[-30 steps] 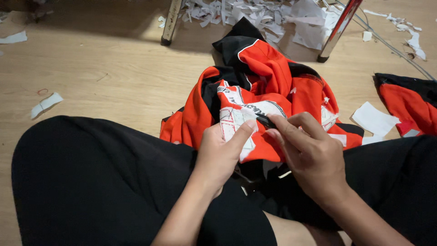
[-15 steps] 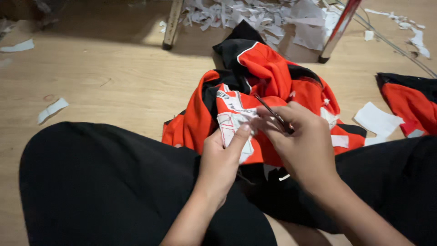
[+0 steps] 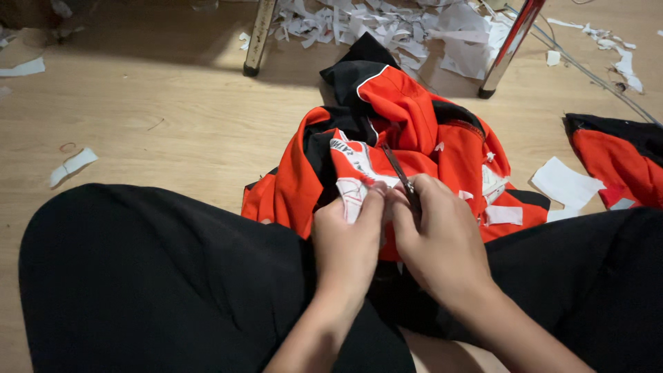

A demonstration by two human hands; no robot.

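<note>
— What does each hand have?

— The left hand (image 3: 349, 242) pinches a white printed patch (image 3: 353, 190) on the red and black garment (image 3: 407, 138), fingers closed on the cloth. The right hand (image 3: 442, 238) is clenched around a thin dark tool (image 3: 400, 173), whose tip points toward eleven o'clock over the fabric. I cannot tell whether it is scissors or a seam ripper.

— And where does the garment lie?

— Bunched on the wooden floor (image 3: 159, 117) at twelve o'clock from the hands, its near edge draped over the lap in black trousers (image 3: 152, 276).

— Any labels or scraps about?

— Small white rectangular patches sit on the red cloth at two o'clock from the hands. A white paper sheet (image 3: 566, 183) lies on the floor at three o'clock, beside a second red and black piece (image 3: 618, 162). A heap of white paper scraps (image 3: 387, 27) lies at twelve o'clock, between two furniture legs (image 3: 259, 38). One white strip (image 3: 72, 166) lies at nine o'clock.
</note>
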